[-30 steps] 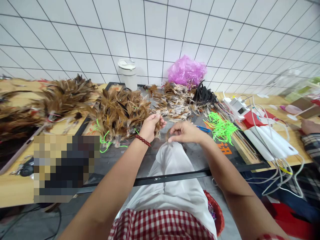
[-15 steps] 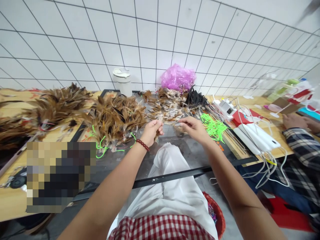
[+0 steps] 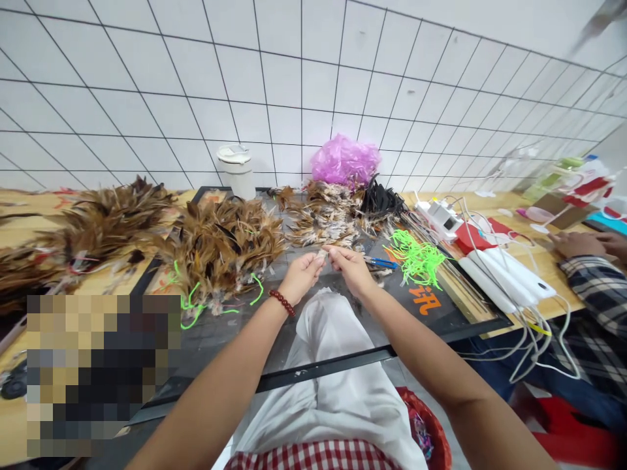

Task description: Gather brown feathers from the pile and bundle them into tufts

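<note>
My left hand (image 3: 304, 274), with a dark red bead bracelet (image 3: 283, 303) at the wrist, pinches a small pale feather end (image 3: 322, 254) over the dark tabletop. Fingertip to fingertip with it, my right hand (image 3: 349, 267) is closed in a pinch at the same spot; what its fingers hold is too small to make out. Just right of that hand lies a blue-handled tool (image 3: 383, 262). Beyond both hands spreads a heap of pale-based feathers (image 3: 323, 219). To the left is a big pile of brown feather bunches (image 3: 230, 238) with green cords among them.
Bright green cords (image 3: 416, 256) lie on the right, beside a white power strip (image 3: 507, 277) with tangled cables. Black feathers (image 3: 379, 201), a pink plastic bag (image 3: 345, 160) and a white lidded cup (image 3: 236, 171) stand toward the wall. A person's plaid sleeve (image 3: 595, 271) shows far right.
My right hand has moved left to meet my left hand, uncovering the blue-handled tool. The view has shifted slightly.
</note>
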### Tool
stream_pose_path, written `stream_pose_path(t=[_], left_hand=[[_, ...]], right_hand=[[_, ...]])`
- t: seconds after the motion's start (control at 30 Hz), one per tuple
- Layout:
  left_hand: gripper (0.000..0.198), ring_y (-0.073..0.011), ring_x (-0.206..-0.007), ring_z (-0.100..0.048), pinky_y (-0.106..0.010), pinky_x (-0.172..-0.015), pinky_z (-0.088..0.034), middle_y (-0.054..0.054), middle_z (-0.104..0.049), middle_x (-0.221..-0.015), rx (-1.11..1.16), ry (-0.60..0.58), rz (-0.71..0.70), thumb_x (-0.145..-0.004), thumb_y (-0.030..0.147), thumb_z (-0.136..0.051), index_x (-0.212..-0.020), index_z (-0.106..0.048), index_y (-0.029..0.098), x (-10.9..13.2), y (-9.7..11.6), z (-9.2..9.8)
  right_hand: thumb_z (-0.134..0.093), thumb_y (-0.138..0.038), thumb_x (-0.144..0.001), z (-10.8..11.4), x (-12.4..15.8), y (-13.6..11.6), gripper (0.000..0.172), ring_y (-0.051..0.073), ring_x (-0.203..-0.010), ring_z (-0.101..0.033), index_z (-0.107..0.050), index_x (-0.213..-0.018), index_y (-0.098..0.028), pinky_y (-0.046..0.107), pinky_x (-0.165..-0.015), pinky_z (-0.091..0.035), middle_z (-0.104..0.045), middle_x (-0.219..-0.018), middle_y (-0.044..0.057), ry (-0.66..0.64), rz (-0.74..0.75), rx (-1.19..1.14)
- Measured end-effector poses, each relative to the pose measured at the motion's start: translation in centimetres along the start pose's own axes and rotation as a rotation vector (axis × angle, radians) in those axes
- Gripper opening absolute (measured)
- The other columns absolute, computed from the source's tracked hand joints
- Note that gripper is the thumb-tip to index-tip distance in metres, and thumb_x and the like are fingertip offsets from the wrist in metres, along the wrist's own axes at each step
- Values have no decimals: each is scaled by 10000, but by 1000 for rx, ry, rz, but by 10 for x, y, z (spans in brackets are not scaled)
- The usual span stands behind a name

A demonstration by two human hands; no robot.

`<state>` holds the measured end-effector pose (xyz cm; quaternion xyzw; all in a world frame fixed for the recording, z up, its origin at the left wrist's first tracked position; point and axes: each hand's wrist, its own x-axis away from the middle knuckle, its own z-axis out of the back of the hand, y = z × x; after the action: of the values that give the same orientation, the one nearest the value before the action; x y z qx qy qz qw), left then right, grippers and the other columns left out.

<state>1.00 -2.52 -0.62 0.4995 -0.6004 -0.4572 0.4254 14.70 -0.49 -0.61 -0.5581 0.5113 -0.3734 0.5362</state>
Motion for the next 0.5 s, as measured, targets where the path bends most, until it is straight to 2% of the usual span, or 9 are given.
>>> stream_pose_path(t=[0.2,0.33,0.43,0.5], left_hand=[[379,-23,-375,-283,-170,-382,-193,68,-397,-490,37,-48,3,-681,474,-688,-656,-492,151,2,-1,-5],[360,-10,-350,-259,-163,-378,-180,74,-402,-494,82,-96,88,-694,464,-686,-709,-516,147,4,2,-5],[352,-2,-343,-250,-156,-377,-165,76,-399,-497,134,-149,153,-686,442,-703,-729,-524,142,6,4,-5],[346,2,-343,-248,-151,-375,-157,78,-394,-500,165,-165,177,-684,425,-713,-735,-524,140,7,5,-5]], right_hand=[[-697,-450,-678,-4,0,-3,326,82,-572,-385,-741,-836,-169,229,-551,-315,-625,-708,10,-26,6,30],[-674,-470,-705,6,-2,-1,387,78,-545,-355,-728,-951,-177,222,-528,-289,-536,-618,-17,-94,-56,-46],[-637,-471,-749,13,-3,-2,434,80,-558,-358,-686,-1083,-198,223,-552,-303,-460,-608,-37,-113,-11,-93],[-620,-481,-763,14,-3,-4,442,82,-558,-351,-683,-1092,-192,225,-558,-302,-425,-589,-43,-115,8,-71]])
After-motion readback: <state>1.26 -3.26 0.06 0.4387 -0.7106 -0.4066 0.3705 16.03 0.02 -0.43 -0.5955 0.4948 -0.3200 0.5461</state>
